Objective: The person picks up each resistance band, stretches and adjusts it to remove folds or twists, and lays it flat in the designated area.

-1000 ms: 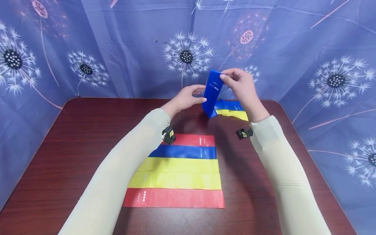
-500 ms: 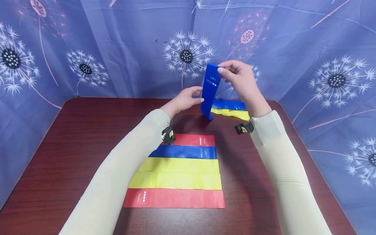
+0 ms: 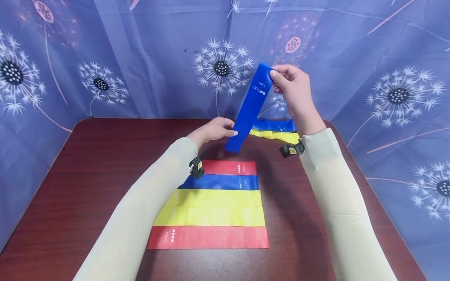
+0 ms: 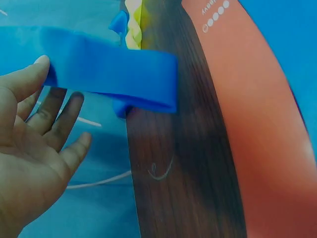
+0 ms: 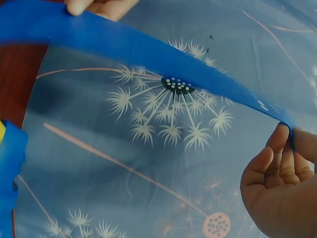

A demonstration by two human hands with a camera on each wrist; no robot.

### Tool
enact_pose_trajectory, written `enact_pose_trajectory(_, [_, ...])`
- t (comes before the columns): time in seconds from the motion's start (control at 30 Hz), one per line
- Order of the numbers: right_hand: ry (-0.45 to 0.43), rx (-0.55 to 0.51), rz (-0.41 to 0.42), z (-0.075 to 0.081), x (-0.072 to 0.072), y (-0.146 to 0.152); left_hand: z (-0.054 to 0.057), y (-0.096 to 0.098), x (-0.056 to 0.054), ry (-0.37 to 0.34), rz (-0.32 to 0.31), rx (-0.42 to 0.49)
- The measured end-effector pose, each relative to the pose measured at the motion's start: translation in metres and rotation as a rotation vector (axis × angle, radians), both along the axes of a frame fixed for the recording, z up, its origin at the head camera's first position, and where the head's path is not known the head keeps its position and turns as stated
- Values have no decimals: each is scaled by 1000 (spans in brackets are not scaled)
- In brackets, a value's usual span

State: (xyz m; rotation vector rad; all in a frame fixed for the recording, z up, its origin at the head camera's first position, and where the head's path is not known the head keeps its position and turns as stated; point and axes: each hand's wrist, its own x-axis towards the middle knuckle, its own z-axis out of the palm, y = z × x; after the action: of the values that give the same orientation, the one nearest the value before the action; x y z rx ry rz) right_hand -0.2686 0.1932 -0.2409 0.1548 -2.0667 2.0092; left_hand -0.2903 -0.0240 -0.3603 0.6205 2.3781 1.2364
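A blue resistance band [image 3: 250, 105] marked "Light" is held up at a slant over the back of the table. My right hand [image 3: 294, 86] pinches its upper end between thumb and fingers, as the right wrist view also shows at the band's narrow edge. Lower down, my left hand [image 3: 215, 130] holds the band's side edge, thumb in front and a finger behind it. In the left wrist view the left hand's other fingers [image 4: 62, 119] are spread below the band, whose looped lower end hangs past them.
On the table [image 3: 105, 156] several flat bands lie in a row: red [image 3: 230, 168], blue [image 3: 225, 182], two yellow [image 3: 221, 216], and red [image 3: 218, 237] nearest. Behind, a crumpled blue band [image 3: 274, 125] and a yellow one [image 3: 275, 136] lie near the patterned curtain [image 3: 158, 58].
The right hand has risen, drawing the blue band up and away from the pile. The left hand has moved down and left, and the band now slants with its lower end toward the left.
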Motion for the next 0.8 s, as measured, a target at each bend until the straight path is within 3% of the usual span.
enact_pose_trajectory(0.2, [-17,-20,-37,-3,1,14,-1,-15,1,-59,19,56])
enact_pose_trajectory(0.4, [-117,-17,-76,-11,0,30,3,-39,-1,-144,28,96])
enact_pose_trajectory(0.63, [-213,-33,-70,-33,-3,43,12,-75,-1,-238,44,149])
enact_pose_trajectory(0.8, [-259,-21,-31,-53,-1,48,14,-102,0,-277,29,100])
